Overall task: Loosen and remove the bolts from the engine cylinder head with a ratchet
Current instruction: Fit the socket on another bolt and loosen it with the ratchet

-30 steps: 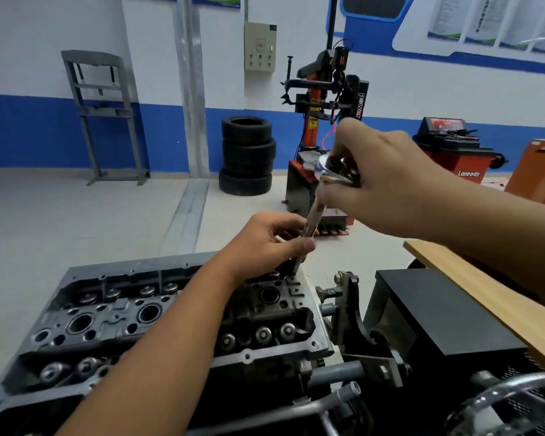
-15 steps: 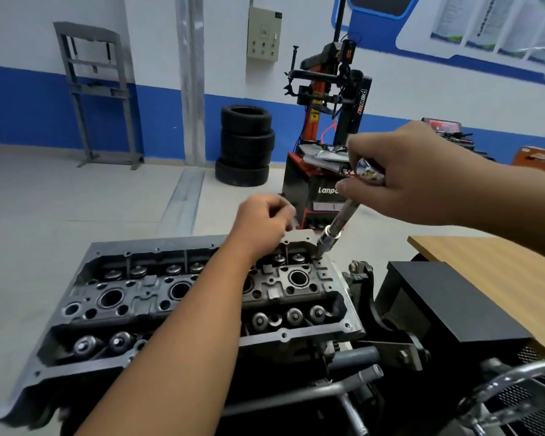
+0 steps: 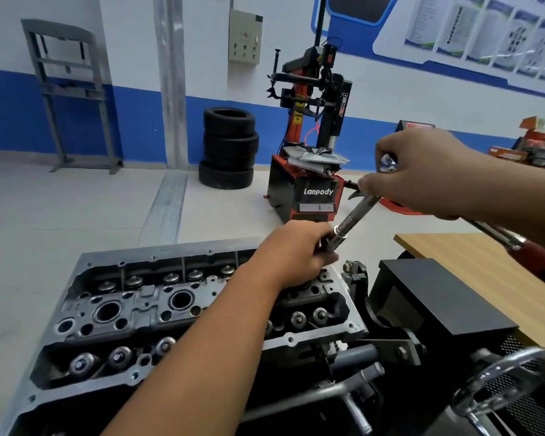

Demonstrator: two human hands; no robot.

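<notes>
The grey engine cylinder head lies across the lower left, valve springs and spark plug holes facing up. My right hand grips the head of a chrome ratchet, whose handle with a red grip runs off to the right under my forearm. A chrome extension bar slants down-left from it. My left hand holds the dark socket end of that bar, just above the head's far right corner. The bolt is hidden under my fingers.
The head sits on a black engine stand with a chrome handwheel at lower right. A black box and a wooden tabletop lie to the right. A tyre changer, stacked tyres and a grey frame stand behind.
My left hand let go of the extension half a second ago, then closed again round its socket end. The bar now leans more steeply to the right, and my right hand has shifted right.
</notes>
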